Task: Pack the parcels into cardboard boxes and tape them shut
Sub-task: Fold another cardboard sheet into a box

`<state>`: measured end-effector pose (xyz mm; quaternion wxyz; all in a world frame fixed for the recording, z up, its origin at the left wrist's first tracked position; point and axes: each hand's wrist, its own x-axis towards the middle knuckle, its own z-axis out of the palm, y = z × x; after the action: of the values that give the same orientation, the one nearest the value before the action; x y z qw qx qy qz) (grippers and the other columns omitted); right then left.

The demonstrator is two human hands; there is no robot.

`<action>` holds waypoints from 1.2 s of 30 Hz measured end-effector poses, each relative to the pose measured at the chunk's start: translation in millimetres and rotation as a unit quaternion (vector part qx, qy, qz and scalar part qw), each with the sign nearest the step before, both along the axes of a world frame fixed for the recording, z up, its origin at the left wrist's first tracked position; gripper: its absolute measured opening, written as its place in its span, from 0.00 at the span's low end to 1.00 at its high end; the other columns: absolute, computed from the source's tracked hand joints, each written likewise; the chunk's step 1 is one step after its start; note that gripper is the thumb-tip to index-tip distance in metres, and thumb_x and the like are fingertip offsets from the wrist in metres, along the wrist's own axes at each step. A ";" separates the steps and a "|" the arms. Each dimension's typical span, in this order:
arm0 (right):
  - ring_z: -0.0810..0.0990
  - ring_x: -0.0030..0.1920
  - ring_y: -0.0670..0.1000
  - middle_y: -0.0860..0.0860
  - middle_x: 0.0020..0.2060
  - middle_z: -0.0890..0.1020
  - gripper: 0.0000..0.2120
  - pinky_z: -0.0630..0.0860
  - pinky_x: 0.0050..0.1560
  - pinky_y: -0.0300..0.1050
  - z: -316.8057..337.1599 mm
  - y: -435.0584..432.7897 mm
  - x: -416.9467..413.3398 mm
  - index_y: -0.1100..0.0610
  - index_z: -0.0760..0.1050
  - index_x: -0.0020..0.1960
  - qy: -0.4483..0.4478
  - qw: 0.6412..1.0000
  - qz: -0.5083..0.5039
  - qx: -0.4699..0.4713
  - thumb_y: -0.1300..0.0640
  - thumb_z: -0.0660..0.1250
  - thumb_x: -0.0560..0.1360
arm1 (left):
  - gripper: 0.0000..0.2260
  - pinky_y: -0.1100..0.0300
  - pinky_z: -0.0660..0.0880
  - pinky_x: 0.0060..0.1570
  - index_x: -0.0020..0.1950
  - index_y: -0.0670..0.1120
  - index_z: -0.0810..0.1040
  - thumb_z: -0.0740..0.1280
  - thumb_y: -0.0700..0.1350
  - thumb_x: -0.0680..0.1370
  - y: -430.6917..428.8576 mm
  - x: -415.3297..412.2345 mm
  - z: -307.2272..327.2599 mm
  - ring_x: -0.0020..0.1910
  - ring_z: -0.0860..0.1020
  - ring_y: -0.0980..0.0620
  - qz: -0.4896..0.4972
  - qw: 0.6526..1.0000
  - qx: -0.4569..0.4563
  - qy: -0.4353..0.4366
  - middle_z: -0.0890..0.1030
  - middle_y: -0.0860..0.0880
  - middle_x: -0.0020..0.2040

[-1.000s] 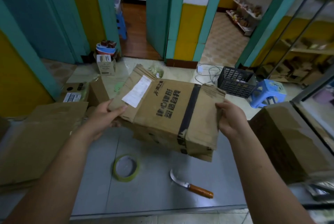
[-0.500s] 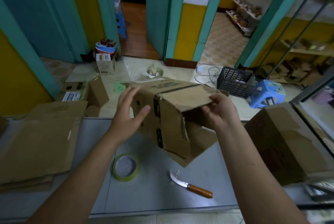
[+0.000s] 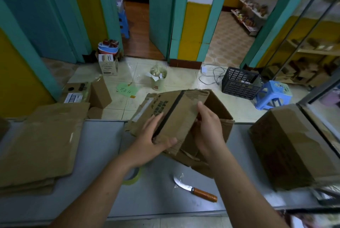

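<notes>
A worn cardboard box (image 3: 176, 110) with a black tape stripe and torn flaps is held over the far middle of the grey table (image 3: 103, 154). My left hand (image 3: 152, 141) grips its near lower edge, thumb curled under the flap. My right hand (image 3: 207, 128) holds the right side of the same panel, fingers reaching into the open box. A roll of yellow-green tape (image 3: 135, 177) lies on the table, partly hidden under my left forearm. A curved knife with a wooden handle (image 3: 195, 189) lies near the front edge.
Flattened cardboard sheets (image 3: 40, 147) are stacked on the table's left. A large brown box (image 3: 288, 147) stands at the right. On the floor beyond lie a black crate (image 3: 239, 82), a blue stool (image 3: 272, 95), small boxes (image 3: 108, 65) and a jar (image 3: 158, 77).
The box has been turned so its taped panel faces up and lowered toward the table. My left hand went from open beside it to gripping its near edge; my right hand shifted inside.
</notes>
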<state>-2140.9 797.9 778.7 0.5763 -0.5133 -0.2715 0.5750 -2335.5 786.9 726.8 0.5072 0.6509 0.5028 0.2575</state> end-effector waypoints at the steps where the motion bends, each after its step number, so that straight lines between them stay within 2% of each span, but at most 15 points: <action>1: 0.85 0.59 0.55 0.54 0.57 0.86 0.15 0.81 0.62 0.56 0.7 -1.9 -2.8 0.56 0.82 0.64 -0.020 1.000 -0.002 0.009 0.50 0.61 0.86 | 0.53 0.41 0.60 0.80 0.82 0.70 0.50 0.70 0.81 0.62 -2.3 1.3 1.8 0.83 0.51 0.56 0.004 1.000 -0.002 -0.001 0.46 0.62 0.85; 7: 0.84 0.58 0.47 0.47 0.56 0.86 0.13 0.83 0.52 0.45 29.8 -9.0 -15.8 0.52 0.81 0.63 -0.205 0.959 0.047 0.187 0.57 0.59 0.87 | 0.69 0.40 0.52 0.82 0.84 0.65 0.39 0.78 0.77 0.55 -3.7 4.4 34.3 0.84 0.40 0.58 0.015 0.998 0.014 0.062 0.39 0.63 0.84; 9: 0.84 0.58 0.48 0.47 0.56 0.86 0.13 0.83 0.54 0.48 37.0 -9.2 -20.6 0.54 0.81 0.64 -0.237 0.940 0.081 0.233 0.60 0.59 0.87 | 0.65 0.41 0.58 0.81 0.83 0.67 0.35 0.80 0.70 0.62 -7.5 7.0 41.4 0.84 0.44 0.56 0.017 0.998 0.037 0.053 0.40 0.64 0.84; 11: 0.83 0.62 0.48 0.48 0.60 0.85 0.15 0.81 0.61 0.50 40.9 -9.6 -29.1 0.56 0.77 0.70 -0.242 0.922 0.152 0.261 0.61 0.58 0.87 | 0.56 0.49 0.67 0.77 0.81 0.71 0.36 0.78 0.53 0.72 -14.6 12.5 50.3 0.83 0.52 0.58 0.043 0.995 0.085 -0.006 0.45 0.64 0.84; 14: 0.76 0.71 0.43 0.41 0.68 0.79 0.20 0.74 0.69 0.39 35.9 -10.8 -40.7 0.51 0.69 0.77 -0.240 0.895 0.254 0.276 0.61 0.59 0.87 | 0.44 0.68 0.60 0.75 0.83 0.70 0.46 0.64 0.35 0.80 -13.4 10.2 52.0 0.81 0.54 0.66 0.111 0.979 0.170 -0.033 0.53 0.63 0.84; 17: 0.78 0.66 0.39 0.38 0.64 0.81 0.17 0.77 0.66 0.42 14.0 -7.7 -32.7 0.46 0.76 0.70 -0.334 0.884 0.189 0.267 0.60 0.65 0.84 | 0.34 0.54 0.61 0.80 0.84 0.64 0.55 0.57 0.35 0.84 -0.3 -13.9 44.3 0.82 0.60 0.58 0.149 0.978 0.144 -0.001 0.59 0.60 0.83; 21: 0.80 0.57 0.45 0.45 0.56 0.81 0.11 0.81 0.56 0.50 -22.7 -0.9 17.1 0.50 0.83 0.58 -0.522 0.813 0.008 0.258 0.61 0.72 0.78 | 0.28 0.37 0.64 0.76 0.83 0.55 0.63 0.54 0.33 0.86 1.2 -47.7 50.2 0.76 0.69 0.40 0.188 0.975 0.118 0.014 0.67 0.59 0.76; 24: 0.75 0.63 0.51 0.47 0.59 0.76 0.18 0.76 0.63 0.49 -43.2 4.3 43.6 0.47 0.78 0.63 -0.537 0.832 -0.030 0.136 0.52 0.77 0.75 | 0.26 0.37 0.67 0.74 0.79 0.57 0.68 0.55 0.33 0.87 -2.0 -61.8 48.0 0.73 0.73 0.45 0.204 0.970 0.131 0.000 0.71 0.59 0.75; 27: 0.73 0.65 0.50 0.48 0.64 0.70 0.32 0.75 0.64 0.47 -58.5 6.2 42.9 0.45 0.70 0.71 -0.492 0.867 0.007 0.077 0.47 0.80 0.71 | 0.25 0.36 0.72 0.67 0.80 0.55 0.69 0.55 0.34 0.87 -8.0 -61.8 38.6 0.68 0.73 0.30 0.220 0.968 0.118 -0.007 0.73 0.57 0.74; 29: 0.74 0.64 0.48 0.47 0.66 0.71 0.35 0.78 0.63 0.45 -63.8 6.5 39.0 0.46 0.68 0.73 -0.490 0.867 0.011 0.092 0.51 0.81 0.72 | 0.24 0.48 0.81 0.53 0.79 0.55 0.69 0.55 0.34 0.87 -13.0 -59.7 31.9 0.61 0.76 0.27 0.243 0.963 0.112 -0.005 0.73 0.56 0.73; 31: 0.79 0.61 0.50 0.47 0.68 0.74 0.34 0.83 0.57 0.48 -62.9 6.0 35.3 0.45 0.66 0.75 -0.462 0.881 0.036 0.096 0.56 0.78 0.74 | 0.26 0.54 0.82 0.47 0.79 0.59 0.68 0.55 0.34 0.87 -18.6 -59.3 24.9 0.53 0.81 0.32 0.264 0.957 0.123 -0.006 0.74 0.53 0.76; 33: 0.82 0.56 0.49 0.46 0.66 0.76 0.33 0.85 0.50 0.44 -61.3 3.9 31.0 0.42 0.65 0.75 -0.433 0.893 0.071 0.100 0.59 0.75 0.77 | 0.28 0.41 0.77 0.63 0.79 0.60 0.68 0.54 0.33 0.86 -21.8 -62.1 18.7 0.62 0.80 0.39 0.282 0.950 0.133 -0.015 0.74 0.53 0.76; 34: 0.82 0.55 0.48 0.44 0.65 0.77 0.32 0.84 0.48 0.42 -60.1 3.0 27.5 0.42 0.66 0.75 -0.436 0.889 0.081 0.114 0.60 0.75 0.77 | 0.28 0.44 0.77 0.65 0.78 0.59 0.69 0.54 0.31 0.85 -22.8 -64.8 14.2 0.61 0.82 0.50 0.295 0.945 0.138 -0.020 0.75 0.54 0.75; 35: 0.81 0.55 0.46 0.43 0.64 0.77 0.31 0.83 0.48 0.41 -59.5 2.0 23.2 0.42 0.68 0.74 -0.446 0.881 0.091 0.131 0.62 0.74 0.77 | 0.29 0.54 0.79 0.60 0.75 0.58 0.71 0.53 0.29 0.84 -24.8 -66.8 12.0 0.53 0.81 0.64 0.304 0.942 0.138 -0.022 0.77 0.53 0.72; 36: 0.81 0.56 0.46 0.43 0.64 0.77 0.31 0.82 0.47 0.40 -58.9 0.7 17.7 0.42 0.69 0.73 -0.456 0.871 0.106 0.150 0.63 0.73 0.77 | 0.30 0.65 0.78 0.48 0.72 0.58 0.73 0.54 0.27 0.83 -26.7 -68.9 10.0 0.43 0.79 0.67 0.303 0.943 0.135 -0.017 0.79 0.50 0.68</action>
<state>-2123.2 798.6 719.8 0.3943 -0.5944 -0.6394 0.2871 -2404.4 760.2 736.8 0.3211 0.5255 0.6285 0.4751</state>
